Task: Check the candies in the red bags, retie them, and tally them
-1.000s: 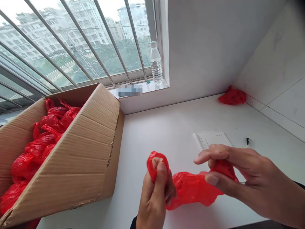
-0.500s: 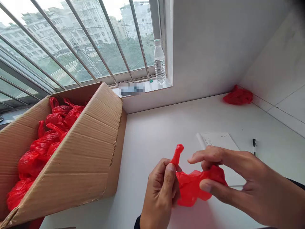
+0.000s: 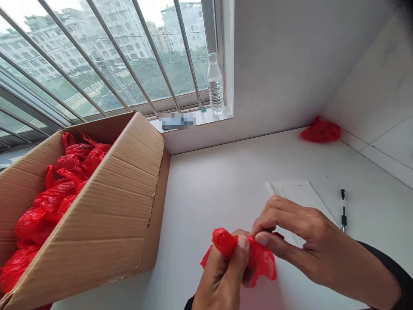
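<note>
A thin red plastic bag (image 3: 264,260) is held between both hands above the white table. My left hand (image 3: 226,271) is closed round it, thumb on top, with a twisted, rounded end sticking out to the left. My right hand (image 3: 300,237) pinches the bag between thumb and fingertips, just right of the left thumb. Loose film hangs below and between the hands. A cardboard box (image 3: 112,206) at the left holds several knotted red bags (image 3: 53,198). Beneath and behind my right hand lies a white notepad (image 3: 300,193).
A black and clear pen (image 3: 343,211) lies right of the notepad. A crumpled red bag (image 3: 321,130) rests in the table's far right corner. On the sill of the barred window stand a clear water bottle (image 3: 215,88) and a blurred object (image 3: 178,122). The white table (image 3: 213,172) meets the wall.
My right hand has moved left and closed its fingers on the bag near my left thumb. The twisted end has tipped from upright to the left. The view has shifted slightly.
</note>
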`<action>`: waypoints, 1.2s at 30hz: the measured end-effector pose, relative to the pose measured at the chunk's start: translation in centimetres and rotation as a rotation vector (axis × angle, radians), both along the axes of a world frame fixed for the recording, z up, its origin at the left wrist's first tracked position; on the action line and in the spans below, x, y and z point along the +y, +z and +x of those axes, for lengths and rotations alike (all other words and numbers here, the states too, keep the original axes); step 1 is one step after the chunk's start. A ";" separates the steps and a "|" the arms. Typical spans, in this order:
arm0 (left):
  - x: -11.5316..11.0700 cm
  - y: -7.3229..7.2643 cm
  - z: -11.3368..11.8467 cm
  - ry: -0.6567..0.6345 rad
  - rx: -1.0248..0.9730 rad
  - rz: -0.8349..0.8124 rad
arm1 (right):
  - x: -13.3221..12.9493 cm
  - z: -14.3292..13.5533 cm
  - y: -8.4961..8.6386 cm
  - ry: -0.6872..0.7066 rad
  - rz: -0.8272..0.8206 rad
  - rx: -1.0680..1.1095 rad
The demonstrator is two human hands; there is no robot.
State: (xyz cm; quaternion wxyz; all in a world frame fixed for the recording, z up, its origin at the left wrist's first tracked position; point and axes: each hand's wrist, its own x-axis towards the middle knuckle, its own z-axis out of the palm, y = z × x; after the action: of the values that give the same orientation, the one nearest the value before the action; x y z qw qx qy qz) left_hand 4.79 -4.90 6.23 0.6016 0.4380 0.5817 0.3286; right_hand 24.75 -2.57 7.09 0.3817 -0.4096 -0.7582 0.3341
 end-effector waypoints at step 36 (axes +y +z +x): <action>1.5 -6.8 -3.6 -0.180 0.717 1.080 | 2.3 -2.2 -5.4 -0.047 -0.328 0.126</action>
State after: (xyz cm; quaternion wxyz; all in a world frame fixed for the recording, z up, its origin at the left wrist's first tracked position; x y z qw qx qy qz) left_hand 1.21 -3.39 -0.60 0.0908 0.8080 0.4605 0.3562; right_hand 22.56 -0.32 1.66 0.3642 -0.4622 -0.6585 0.4691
